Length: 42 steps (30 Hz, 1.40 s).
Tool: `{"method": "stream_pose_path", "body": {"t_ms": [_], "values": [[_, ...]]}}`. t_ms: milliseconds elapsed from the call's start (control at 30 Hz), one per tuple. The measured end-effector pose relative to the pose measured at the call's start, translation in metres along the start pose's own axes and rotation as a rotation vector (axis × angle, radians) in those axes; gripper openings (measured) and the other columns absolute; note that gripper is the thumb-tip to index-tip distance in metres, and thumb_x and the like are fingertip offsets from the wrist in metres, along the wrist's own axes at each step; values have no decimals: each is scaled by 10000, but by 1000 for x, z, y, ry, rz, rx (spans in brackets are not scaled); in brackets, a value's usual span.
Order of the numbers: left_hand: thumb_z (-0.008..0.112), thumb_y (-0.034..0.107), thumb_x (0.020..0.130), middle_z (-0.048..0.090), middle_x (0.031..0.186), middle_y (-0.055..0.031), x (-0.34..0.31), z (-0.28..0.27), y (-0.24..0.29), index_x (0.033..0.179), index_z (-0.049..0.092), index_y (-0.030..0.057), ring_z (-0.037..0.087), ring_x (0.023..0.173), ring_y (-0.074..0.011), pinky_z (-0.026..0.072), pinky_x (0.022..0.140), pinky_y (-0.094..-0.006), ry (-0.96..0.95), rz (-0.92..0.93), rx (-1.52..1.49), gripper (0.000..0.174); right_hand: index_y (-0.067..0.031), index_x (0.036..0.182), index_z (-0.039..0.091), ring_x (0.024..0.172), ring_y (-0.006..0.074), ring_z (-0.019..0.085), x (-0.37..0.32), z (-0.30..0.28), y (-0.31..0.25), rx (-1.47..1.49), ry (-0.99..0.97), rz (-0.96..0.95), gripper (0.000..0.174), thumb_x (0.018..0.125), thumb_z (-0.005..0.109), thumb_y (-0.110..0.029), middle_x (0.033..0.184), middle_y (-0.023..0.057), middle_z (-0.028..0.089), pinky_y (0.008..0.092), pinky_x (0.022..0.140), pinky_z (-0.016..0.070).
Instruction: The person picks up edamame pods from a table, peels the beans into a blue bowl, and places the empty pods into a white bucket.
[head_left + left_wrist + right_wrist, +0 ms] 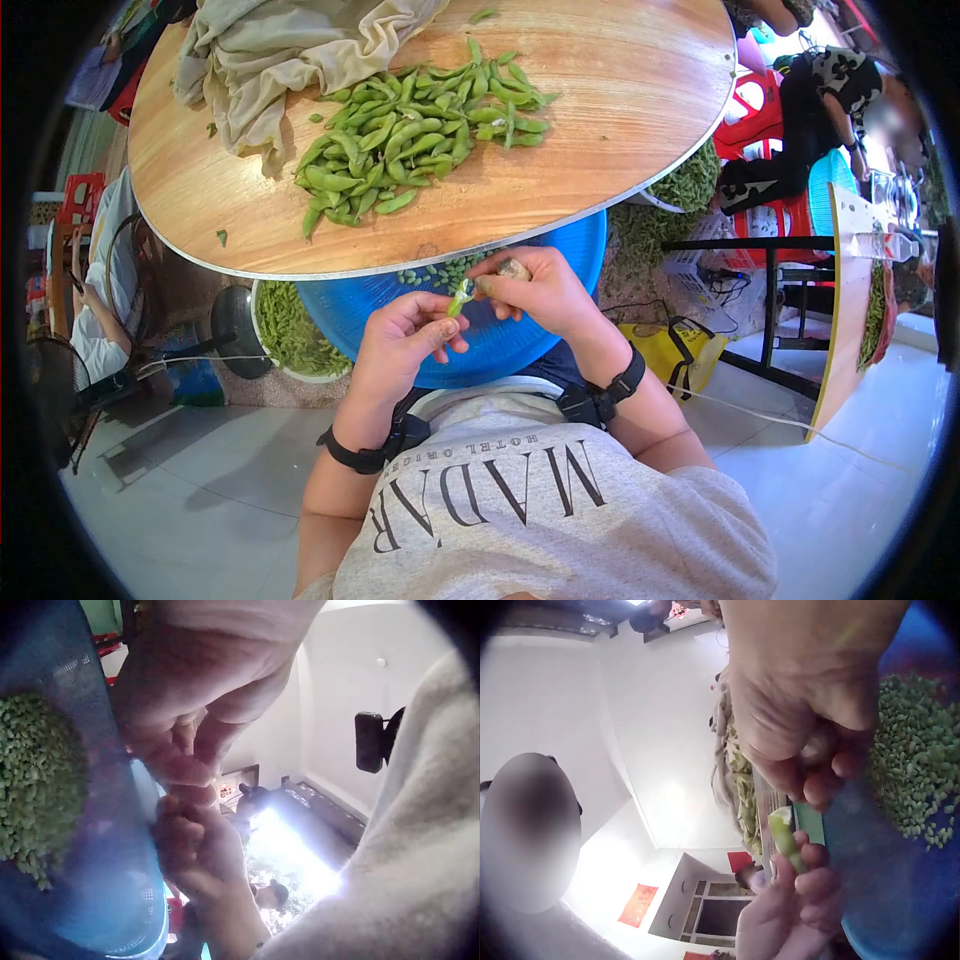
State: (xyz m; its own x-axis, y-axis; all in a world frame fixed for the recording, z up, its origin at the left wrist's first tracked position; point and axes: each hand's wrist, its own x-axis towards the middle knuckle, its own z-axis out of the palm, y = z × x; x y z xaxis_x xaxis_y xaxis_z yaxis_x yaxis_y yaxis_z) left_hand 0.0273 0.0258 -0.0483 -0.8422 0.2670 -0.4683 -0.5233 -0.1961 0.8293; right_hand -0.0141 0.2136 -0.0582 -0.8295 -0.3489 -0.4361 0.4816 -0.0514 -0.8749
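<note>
Over a blue plastic basket, my left hand pinches a green edamame pod between thumb and fingers. One end of the pod is cut or torn and looks pale. My right hand is close beside it, its fingers curled round a small thing with a rounded, pale brown end. The rest of that thing is hidden in the palm, and I cannot tell its kind. Shelled green beans lie in the basket below. In the left wrist view the fingertips of both hands overlap, hiding the pod.
A round wooden table stands ahead, bearing a heap of edamame pods and a crumpled beige cloth. Left of the basket is a tub of green pods or husks. A yellow bag lies to the right. Other people are nearby.
</note>
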Motion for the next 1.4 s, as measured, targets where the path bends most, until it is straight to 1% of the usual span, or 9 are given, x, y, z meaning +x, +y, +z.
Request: {"method": "stream_pose_path", "body": {"t_ms": [133, 233, 333, 600, 800, 1000, 1100, 1300, 1400], "values": [[595, 22, 795, 616, 792, -85, 1, -1, -4, 914, 558, -5, 614, 646, -146, 449, 494, -206, 71, 7, 20, 127, 8, 937, 635, 545, 55, 499, 7, -4, 25, -397, 65, -225, 223, 774, 608, -141, 613, 0, 564, 204, 469, 398], [600, 10, 791, 618, 791, -91, 2, 0, -5, 913, 553, -9, 615, 659, -142, 456, 506, -207, 111, 28, 62, 132, 21, 902, 632, 533, 59, 485, -2, 2, 16, -379, 103, -259, 214, 776, 616, -152, 609, 8, 560, 203, 467, 386], [600, 8, 787, 610, 757, -78, 2, 10, -5, 900, 554, -12, 601, 622, -132, 444, 490, -206, 174, 78, 120, 124, 33, 875, 620, 541, 53, 480, -9, 14, -3, -112, -10, 39, 181, 778, 611, -120, 673, 26, 590, 196, 477, 380], [615, -17, 769, 609, 730, -74, 2, 20, -11, 854, 557, -32, 567, 602, -91, 455, 507, -201, 284, 225, 246, 104, 23, 796, 572, 487, 54, 455, -5, 23, 4, -9, 56, 26, 129, 750, 579, -97, 586, 15, 525, 194, 428, 348], [602, 43, 793, 595, 664, -53, 7, 17, -12, 818, 580, -5, 522, 522, -91, 379, 445, -199, 344, 149, 96, 58, 15, 790, 572, 492, 56, 464, 3, 32, 21, -26, 164, -103, 138, 729, 571, -109, 580, 18, 525, 209, 421, 364], [565, 96, 809, 584, 639, -56, 10, 0, -16, 784, 574, 4, 497, 475, -115, 362, 433, -203, 215, -101, -390, 95, 19, 812, 567, 502, 60, 474, -4, 32, 28, 95, 122, -57, 129, 733, 562, -83, 603, 28, 550, 208, 435, 376], [550, 113, 828, 594, 688, -61, 10, -4, -17, 822, 597, 8, 511, 505, -106, 357, 437, -202, 147, -117, -413, 116, 20, 807, 560, 506, 64, 472, -4, 30, 31, 131, 86, -72, 113, 749, 558, -76, 615, 36, 554, 202, 443, 372], [502, 45, 853, 596, 726, -76, 5, 9, -19, 882, 588, -41, 560, 572, -104, 445, 521, -208, 270, 174, 271, 125, 6, 787, 574, 516, 53, 461, -3, 24, 23, -22, -4, 26, 169, 764, 607, -158, 622, 14, 547, 198, 449, 371], [484, -8, 850, 601, 779, -76, 5, 8, -20, 945, 571, -60, 587, 618, -113, 471, 555, -214, 205, 177, 309, 139, 9, 779, 573, 528, 53, 468, 1, 25, 23, -59, 55, 17, 201, 766, 617, -187, 621, 13, 546, 198, 454, 373]]}}
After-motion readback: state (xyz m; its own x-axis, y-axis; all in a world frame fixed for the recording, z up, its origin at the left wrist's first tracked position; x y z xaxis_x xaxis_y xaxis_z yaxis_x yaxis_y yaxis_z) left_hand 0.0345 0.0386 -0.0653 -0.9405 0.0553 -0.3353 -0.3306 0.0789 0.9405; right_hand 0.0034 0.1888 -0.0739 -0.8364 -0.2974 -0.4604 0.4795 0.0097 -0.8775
